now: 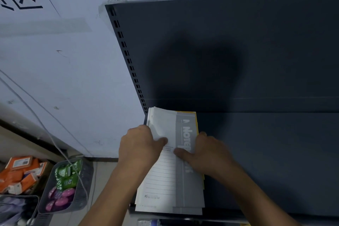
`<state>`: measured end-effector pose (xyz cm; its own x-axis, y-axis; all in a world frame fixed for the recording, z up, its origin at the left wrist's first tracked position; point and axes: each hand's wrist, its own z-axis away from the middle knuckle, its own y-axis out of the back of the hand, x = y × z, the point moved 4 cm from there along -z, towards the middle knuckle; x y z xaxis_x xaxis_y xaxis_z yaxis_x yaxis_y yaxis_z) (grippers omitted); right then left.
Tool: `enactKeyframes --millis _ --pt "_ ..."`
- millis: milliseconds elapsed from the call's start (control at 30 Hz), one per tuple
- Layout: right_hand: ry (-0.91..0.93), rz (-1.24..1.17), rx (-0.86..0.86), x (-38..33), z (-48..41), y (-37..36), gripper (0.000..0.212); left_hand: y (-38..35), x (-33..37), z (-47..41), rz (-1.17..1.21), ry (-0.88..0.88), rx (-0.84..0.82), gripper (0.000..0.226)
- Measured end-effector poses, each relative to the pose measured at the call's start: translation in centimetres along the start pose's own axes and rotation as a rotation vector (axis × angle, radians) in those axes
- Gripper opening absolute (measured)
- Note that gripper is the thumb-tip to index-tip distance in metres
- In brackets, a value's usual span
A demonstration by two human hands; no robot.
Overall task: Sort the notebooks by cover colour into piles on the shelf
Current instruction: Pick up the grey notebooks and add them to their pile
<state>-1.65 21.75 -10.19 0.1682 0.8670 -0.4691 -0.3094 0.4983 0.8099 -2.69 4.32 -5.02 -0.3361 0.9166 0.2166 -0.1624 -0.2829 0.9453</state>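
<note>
A stack of notebooks lies at the left end of the dark shelf. The top notebook has a white lined cover with a grey band that reads "Notebook". A yellow cover peeks out along the stack's right edge, underneath. My left hand grips the stack's left edge, thumb pressed on the white cover. My right hand rests on the grey band, fingers flat and thumb pointing left. Both hands hold the same stack.
The shelf's dark back panel rises behind, with a slotted upright at its left. A pale wall stands left. Below left, a grey basket holds green and pink items, beside orange packets.
</note>
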Motion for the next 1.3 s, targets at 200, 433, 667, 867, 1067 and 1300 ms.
enactKeyframes --millis 200,433,667,867,1067,1300 --pt "-0.007 0.036 -0.007 0.2 -0.3 0.0 0.081 -0.1 1.0 1.7 -0.166 -0.105 0.203 0.06" --pt "-0.013 0.049 -0.009 0.2 -0.1 -0.2 0.082 0.4 1.3 2.5 -0.033 -0.147 0.238 0.051" --pt "-0.036 0.037 -0.012 0.0 0.5 -0.2 0.077 -0.2 0.8 2.3 0.206 -0.162 0.097 0.038" --pt "-0.065 -0.107 0.016 0.4 1.0 0.3 0.085 -2.0 -0.9 0.6 0.657 -0.197 -0.111 0.017" --pt "-0.054 -0.741 0.085 0.7 1.8 1.7 0.056 -2.0 -0.4 0.4 0.995 -0.143 -0.112 0.02" --pt "-0.119 -1.07 0.075 3.2 5.4 3.6 0.029 -4.5 2.9 1.5 0.904 -0.182 -0.243 0.04"
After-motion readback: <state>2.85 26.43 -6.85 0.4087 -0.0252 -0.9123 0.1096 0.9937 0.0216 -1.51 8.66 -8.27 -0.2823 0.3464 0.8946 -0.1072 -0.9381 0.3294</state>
